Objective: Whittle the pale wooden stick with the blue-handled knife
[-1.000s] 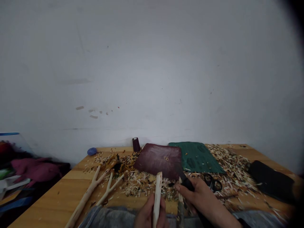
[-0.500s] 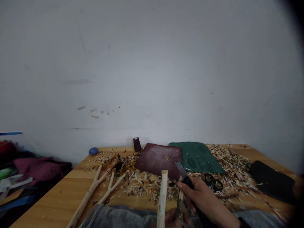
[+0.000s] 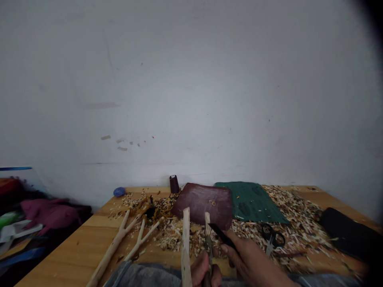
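Note:
My left hand [image 3: 200,269], low in the middle, is closed around a wooden branch. One pale, peeled prong [image 3: 186,243] stands up on its left side; a thinner prong [image 3: 208,239], bark still on its lower part and pale at the tip, rises between the fingers. They look like one forked branch, though any joint is below the picture. My right hand [image 3: 248,257] grips a knife [image 3: 223,236] by its dark handle. The blade points up and left, close beside the thinner prong's whittled tip; whether it touches, I cannot tell.
Wood shavings [image 3: 299,215] cover much of the table [image 3: 72,243]. Two peeled forked branches [image 3: 115,239] lie left. Behind are a maroon sheet [image 3: 203,199], a green sheet [image 3: 254,201], a thread spool [image 3: 174,184]. Scissors [image 3: 271,241] and a black case [image 3: 347,231] lie right.
The branch has shifted left and its thinner prong stands more upright and clearer. My right hand and knife have moved slightly down and left, the blade now tilted further left.

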The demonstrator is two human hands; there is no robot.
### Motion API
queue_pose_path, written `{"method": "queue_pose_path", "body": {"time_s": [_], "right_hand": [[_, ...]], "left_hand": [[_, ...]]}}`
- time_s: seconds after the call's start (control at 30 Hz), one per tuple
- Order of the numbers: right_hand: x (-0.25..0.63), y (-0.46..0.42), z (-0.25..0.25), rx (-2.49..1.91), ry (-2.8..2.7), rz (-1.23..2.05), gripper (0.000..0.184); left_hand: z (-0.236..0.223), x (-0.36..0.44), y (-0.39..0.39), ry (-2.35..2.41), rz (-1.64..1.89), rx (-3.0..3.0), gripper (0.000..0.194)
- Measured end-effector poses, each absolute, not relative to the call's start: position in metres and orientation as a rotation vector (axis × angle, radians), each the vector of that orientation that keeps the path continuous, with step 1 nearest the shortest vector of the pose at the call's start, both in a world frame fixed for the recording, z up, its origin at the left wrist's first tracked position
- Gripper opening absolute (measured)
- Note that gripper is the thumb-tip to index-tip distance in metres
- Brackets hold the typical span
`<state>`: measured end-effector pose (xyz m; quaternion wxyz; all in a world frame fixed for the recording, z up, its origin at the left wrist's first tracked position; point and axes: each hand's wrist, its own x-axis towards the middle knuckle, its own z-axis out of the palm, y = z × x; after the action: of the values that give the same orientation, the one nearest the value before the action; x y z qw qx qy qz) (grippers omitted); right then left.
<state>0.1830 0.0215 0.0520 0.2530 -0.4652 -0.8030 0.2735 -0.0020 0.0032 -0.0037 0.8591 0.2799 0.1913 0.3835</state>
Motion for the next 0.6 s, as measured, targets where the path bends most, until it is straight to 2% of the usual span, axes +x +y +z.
{"method": "queue_pose_path", "body": {"time_s": [0.17, 0.37, 0.5, 0.6], "right_hand": [[0.185, 0.025, 0.044, -1.451, -2.194, 0.414, 0.031], [0.185, 0.025, 0.041, -1.275, -2.285, -0.219, 0.013], [0.184, 0.025, 0.038, -1.216, -2.273, -0.45, 0.039], [0.183, 0.025, 0.037, -1.175, -2.252, -0.507, 0.048]], "left_hand": [[-0.028, -0.002, 0.02, 0.316, 0.768, 0.59, 0.037], [-0.035, -0.001, 0.026, 0.349, 0.725, 0.608, 0.038], [-0.031, -0.006, 0.019, 0.403, 0.774, 0.629, 0.04], [-0.024, -0.008, 0.012, 0.436, 0.801, 0.634, 0.041]]}}
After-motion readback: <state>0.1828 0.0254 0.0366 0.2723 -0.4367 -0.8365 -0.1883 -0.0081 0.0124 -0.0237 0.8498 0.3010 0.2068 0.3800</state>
